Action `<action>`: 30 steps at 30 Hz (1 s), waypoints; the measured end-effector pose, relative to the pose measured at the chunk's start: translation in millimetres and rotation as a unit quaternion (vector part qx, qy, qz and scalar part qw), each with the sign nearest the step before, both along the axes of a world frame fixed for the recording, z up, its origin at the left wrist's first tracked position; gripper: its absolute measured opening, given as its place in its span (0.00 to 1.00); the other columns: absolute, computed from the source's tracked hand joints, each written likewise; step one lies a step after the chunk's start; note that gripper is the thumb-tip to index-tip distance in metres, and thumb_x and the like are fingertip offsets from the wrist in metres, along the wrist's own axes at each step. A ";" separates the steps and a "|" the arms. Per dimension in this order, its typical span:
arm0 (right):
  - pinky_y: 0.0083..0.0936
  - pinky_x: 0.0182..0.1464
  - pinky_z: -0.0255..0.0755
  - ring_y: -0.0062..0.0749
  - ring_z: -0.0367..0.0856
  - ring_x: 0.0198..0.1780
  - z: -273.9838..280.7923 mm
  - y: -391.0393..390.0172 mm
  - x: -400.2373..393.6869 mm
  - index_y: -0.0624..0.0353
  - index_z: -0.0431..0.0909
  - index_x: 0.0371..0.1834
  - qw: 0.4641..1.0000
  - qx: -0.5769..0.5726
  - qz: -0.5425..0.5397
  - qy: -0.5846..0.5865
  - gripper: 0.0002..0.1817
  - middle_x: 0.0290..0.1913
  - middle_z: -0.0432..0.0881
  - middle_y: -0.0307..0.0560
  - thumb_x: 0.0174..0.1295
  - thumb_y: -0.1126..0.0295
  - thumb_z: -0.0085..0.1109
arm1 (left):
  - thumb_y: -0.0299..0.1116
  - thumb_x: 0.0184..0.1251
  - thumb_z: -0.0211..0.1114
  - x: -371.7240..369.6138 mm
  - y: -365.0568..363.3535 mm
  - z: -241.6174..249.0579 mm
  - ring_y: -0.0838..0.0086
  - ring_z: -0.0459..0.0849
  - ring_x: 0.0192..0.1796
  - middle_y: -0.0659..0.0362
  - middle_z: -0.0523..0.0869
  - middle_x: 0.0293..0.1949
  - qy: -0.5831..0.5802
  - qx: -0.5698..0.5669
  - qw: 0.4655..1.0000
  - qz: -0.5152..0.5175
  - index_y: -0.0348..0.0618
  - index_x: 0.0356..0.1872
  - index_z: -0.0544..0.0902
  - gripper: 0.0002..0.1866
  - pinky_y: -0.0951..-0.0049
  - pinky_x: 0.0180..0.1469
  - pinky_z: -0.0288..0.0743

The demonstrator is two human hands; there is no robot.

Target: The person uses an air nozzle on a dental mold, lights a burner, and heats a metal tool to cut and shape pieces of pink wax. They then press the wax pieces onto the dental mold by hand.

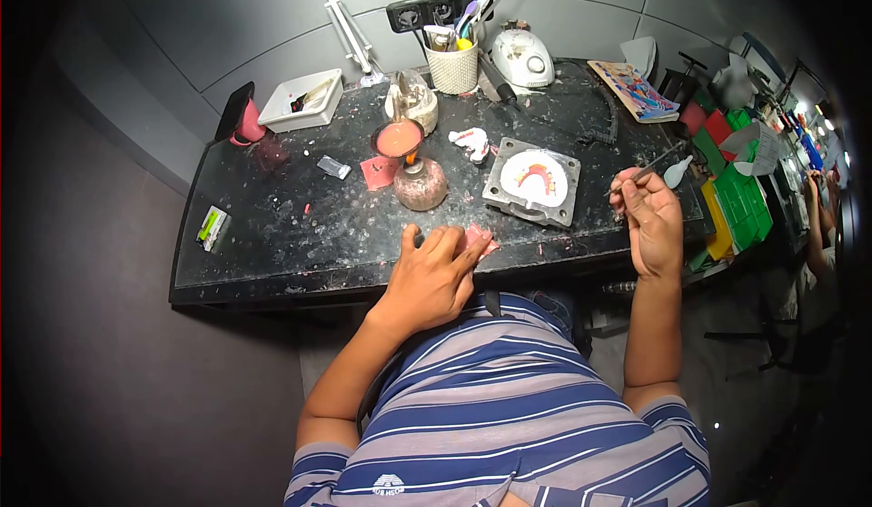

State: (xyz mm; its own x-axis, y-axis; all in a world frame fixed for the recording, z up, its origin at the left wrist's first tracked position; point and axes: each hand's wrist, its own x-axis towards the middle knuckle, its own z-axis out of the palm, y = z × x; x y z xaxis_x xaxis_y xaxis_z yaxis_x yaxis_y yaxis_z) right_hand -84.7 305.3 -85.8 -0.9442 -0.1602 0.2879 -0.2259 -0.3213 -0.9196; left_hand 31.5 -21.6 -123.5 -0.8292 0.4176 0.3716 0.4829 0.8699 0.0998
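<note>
My left hand (434, 266) is at the front edge of the bench, its fingers curled on a crumpled pink wax sheet (476, 240). My right hand (649, 221) is raised at the right, pinching a thin metal wax knife (652, 167) that points up and right. Between the hands, farther back, a metal flask half (493, 191) holds white plaster with a pink and red denture arch (538, 181) set in it. Left of it stands a round burner (421, 189), with a small pan of pink melted wax (399, 138) just above and behind it.
A flat pink wax piece (378, 173) lies left of the burner. Behind are a white tray (300, 118), a cup of brushes (452, 71), a white control unit (522, 60) and a magazine (634, 91). Green bins (740, 205) stand at the right, with another person's arm (815, 205) beyond.
</note>
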 end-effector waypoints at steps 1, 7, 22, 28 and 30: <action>0.20 0.49 0.73 0.22 0.86 0.46 2.1 -5.6 4.0 0.64 0.85 0.52 1.000 0.001 0.000 -0.001 0.07 0.48 0.90 0.46 0.78 0.73 0.66 | 0.38 0.68 0.66 0.0 0.1 -0.2 0.61 0.81 0.60 0.53 0.80 0.56 -0.001 0.001 1.000 0.000 0.58 0.81 0.76 0.36 0.43 0.69 0.58; 0.25 0.53 0.82 0.27 0.90 0.46 -5.0 -53.0 41.6 0.65 0.90 0.47 0.969 0.194 -0.061 0.140 0.06 0.45 0.93 0.48 0.70 0.80 0.70 | 0.37 0.68 0.67 -0.4 -2.6 -4.9 0.61 0.83 0.58 0.53 0.82 0.55 0.017 0.042 0.999 -0.014 0.51 0.75 0.80 0.32 0.44 0.68 0.60; 0.41 0.56 0.78 0.50 0.90 0.51 -50.1 -122.0 49.7 0.65 0.86 0.50 0.861 0.324 -0.042 0.391 0.11 0.49 0.90 0.55 0.66 0.78 0.69 | 0.32 0.67 0.72 -2.3 7.9 -8.2 0.56 0.80 0.52 0.49 0.83 0.51 0.002 0.135 0.991 -0.003 0.36 0.59 0.86 0.21 0.57 0.59 0.69; 0.40 0.56 0.77 0.48 0.90 0.51 -50.6 -125.0 47.1 0.65 0.86 0.50 0.857 0.329 -0.039 0.395 0.10 0.49 0.91 0.53 0.67 0.77 0.69 | 0.32 0.67 0.73 -4.3 5.6 -10.8 0.56 0.80 0.53 0.50 0.83 0.51 0.011 0.172 0.985 -0.013 0.36 0.57 0.86 0.19 0.57 0.59 0.69; 0.40 0.55 0.77 0.47 0.90 0.51 -50.3 -125.3 46.4 0.65 0.86 0.50 0.857 0.330 -0.037 0.395 0.10 0.49 0.91 0.52 0.67 0.77 0.69 | 0.32 0.67 0.73 -4.6 6.0 -10.5 0.56 0.80 0.53 0.50 0.83 0.50 0.009 0.175 0.984 -0.013 0.37 0.55 0.86 0.18 0.56 0.59 0.69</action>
